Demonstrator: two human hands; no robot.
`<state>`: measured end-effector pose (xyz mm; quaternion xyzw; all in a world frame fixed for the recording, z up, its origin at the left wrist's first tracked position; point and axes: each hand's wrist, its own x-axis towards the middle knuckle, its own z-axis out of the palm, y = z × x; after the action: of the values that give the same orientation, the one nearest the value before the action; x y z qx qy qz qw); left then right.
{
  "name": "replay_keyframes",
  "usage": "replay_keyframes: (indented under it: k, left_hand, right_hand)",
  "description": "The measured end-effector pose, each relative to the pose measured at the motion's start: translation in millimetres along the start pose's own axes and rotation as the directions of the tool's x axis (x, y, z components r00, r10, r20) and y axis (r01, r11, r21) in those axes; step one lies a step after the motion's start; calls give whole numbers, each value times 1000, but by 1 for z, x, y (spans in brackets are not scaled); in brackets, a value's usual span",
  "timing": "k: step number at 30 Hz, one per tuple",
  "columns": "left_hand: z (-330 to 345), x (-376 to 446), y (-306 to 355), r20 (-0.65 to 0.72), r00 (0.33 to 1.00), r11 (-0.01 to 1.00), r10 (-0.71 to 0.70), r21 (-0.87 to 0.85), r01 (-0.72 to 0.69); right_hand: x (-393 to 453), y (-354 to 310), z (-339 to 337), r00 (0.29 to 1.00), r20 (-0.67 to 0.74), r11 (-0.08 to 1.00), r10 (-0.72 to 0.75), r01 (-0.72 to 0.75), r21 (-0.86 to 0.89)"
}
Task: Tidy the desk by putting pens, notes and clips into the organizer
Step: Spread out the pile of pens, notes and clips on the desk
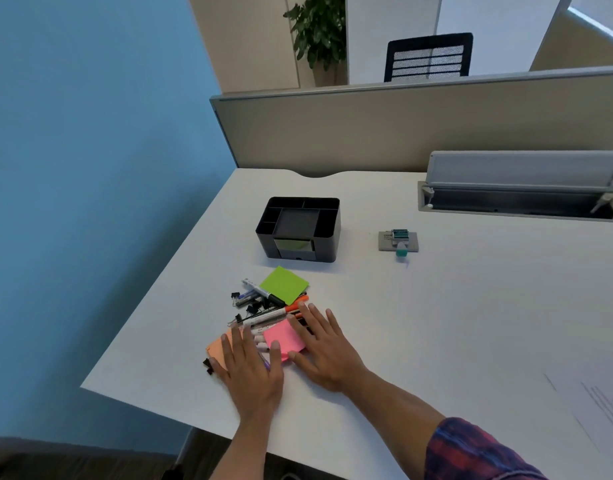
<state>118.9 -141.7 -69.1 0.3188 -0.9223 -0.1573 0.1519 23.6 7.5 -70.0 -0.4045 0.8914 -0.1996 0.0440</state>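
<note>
Head view, down over desk (436,306)

the scene is evenly and softly lit, with daylight seen at the window (596,22) top right. only faint shadows are cast on the desk (436,306). straight edges are bowed by wide-angle distortion, and fine detail is slightly softened.

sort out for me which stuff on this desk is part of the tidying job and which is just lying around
Part of the job:
black organizer
green notes
pink notes
orange notes
pens
binder clips

Just lying about:
small grey block with a teal-capped item
printed sheet
open cable tray
</note>
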Motion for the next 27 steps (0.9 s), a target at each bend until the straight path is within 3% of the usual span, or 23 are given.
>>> replay_keyframes:
  k: [4,9,16,22,27]
  left_hand:
    - [1,-12,2,81,991,993,109,28,-112]
    - [1,-6,2,87,987,986,138,78,-144]
    - [2,0,11,-23,962,961,271,-49,-271]
    - [-8,20,72,-136,878,861,458,-177,-477]
    - [-11,29,151,-202,790,740,579,-278,-613]
  right_hand:
    - [-2,0,1,999,49,1000,12,-12,3]
    - [-3,-2,7,997,55,999,-54,55,-3]
    - [-15,7,-5,995,30,995,-99,100,-29]
    - [-34,36,-42,975,-210,992,-73,50,-114]
    - [-59,70,-83,885,-463,978,56,-141,-151]
